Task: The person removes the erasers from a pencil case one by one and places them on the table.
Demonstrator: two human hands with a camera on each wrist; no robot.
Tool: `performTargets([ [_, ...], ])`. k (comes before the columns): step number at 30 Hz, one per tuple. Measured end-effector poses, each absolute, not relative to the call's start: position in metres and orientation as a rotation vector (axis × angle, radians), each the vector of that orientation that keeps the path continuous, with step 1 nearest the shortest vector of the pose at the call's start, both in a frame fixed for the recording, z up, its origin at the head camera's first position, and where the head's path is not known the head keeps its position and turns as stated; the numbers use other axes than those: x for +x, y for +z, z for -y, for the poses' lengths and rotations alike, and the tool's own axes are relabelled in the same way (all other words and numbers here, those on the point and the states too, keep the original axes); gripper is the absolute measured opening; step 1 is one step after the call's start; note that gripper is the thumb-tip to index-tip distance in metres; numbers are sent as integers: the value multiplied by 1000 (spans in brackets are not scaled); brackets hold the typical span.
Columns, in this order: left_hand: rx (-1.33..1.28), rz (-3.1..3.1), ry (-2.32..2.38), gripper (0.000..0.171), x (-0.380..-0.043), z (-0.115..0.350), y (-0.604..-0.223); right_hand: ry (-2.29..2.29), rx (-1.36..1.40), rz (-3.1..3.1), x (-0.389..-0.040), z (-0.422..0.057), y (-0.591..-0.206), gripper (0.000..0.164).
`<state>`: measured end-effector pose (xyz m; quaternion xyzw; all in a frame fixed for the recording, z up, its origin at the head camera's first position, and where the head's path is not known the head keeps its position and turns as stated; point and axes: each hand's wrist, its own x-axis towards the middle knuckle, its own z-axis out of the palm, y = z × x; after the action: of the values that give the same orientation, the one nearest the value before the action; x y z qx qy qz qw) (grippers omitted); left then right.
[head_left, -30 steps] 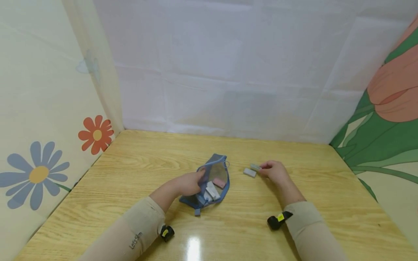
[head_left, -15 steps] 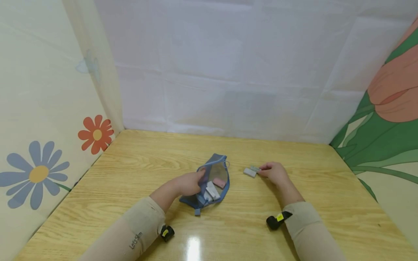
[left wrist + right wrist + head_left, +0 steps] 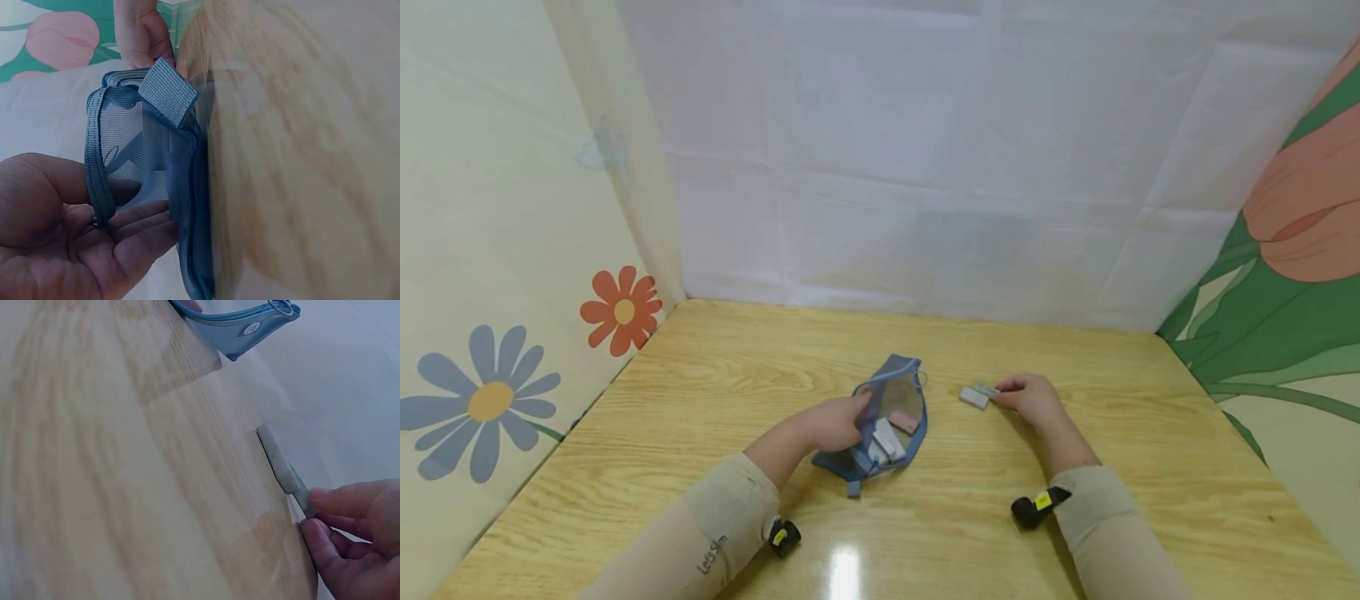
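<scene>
My left hand [image 3: 831, 423] grips the near side of a blue zippered mesh pouch [image 3: 901, 390], thumb at its mouth, holding it open. In the left wrist view, the thumb goes behind the pouch's rim [image 3: 94, 150] and the fingers lie against the mesh. White blocks [image 3: 889, 440] and a pink block [image 3: 903, 420] lie inside. To the right, my right hand [image 3: 1030, 396] pinches the end of a small pale green eraser-like block [image 3: 302, 490] between thumb and fingers. A grey block [image 3: 275, 459] lies on the table right against it, overlapping it in the right wrist view.
The wood-grain table [image 3: 760, 350] runs back to a white cloth [image 3: 880, 208]. Flower-printed sheets stand at the left [image 3: 490, 250] and right [image 3: 1300, 250]. Each wrist carries a black camera on a strap, such as the right camera [image 3: 1028, 512].
The right hand has shifted slightly nearer to me, bringing the green block down close beside the grey one. The left hand and the pouch have stayed put.
</scene>
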<state>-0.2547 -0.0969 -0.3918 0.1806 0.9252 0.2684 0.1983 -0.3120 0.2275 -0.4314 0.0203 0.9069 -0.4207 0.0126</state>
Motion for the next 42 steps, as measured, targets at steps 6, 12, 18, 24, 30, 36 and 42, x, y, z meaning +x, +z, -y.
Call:
performTargets([
  [6, 504, -2586, 771, 71, -253, 96, -390, -1331, 86, -2811, -311, -228, -432, 26],
  [12, 496, -2580, 777, 70, -253, 96, -389, -1338, 77, -2793, -310, -229, -428, 26],
  [18, 491, -2572, 775, 70, -254, 97, -391, -1399, 62, -2771, -307, -225, -422, 24],
  [24, 495, -2580, 762, 70, -254, 98, -393, -1414, -117, -2826, -302, -212, -415, 22],
  [30, 500, -2585, 793, 70, -254, 98, -392, -1403, -253, -2785, -295, -190, -409, 22],
  [36, 493, -2594, 796, 71, -254, 97, -392, -1399, -369, -2727, -286, -168, -406, 20],
  [42, 484, -2595, 804, 71, -254, 95, -392, -1417, -471, -2681, -277, -148, -404, 16],
])
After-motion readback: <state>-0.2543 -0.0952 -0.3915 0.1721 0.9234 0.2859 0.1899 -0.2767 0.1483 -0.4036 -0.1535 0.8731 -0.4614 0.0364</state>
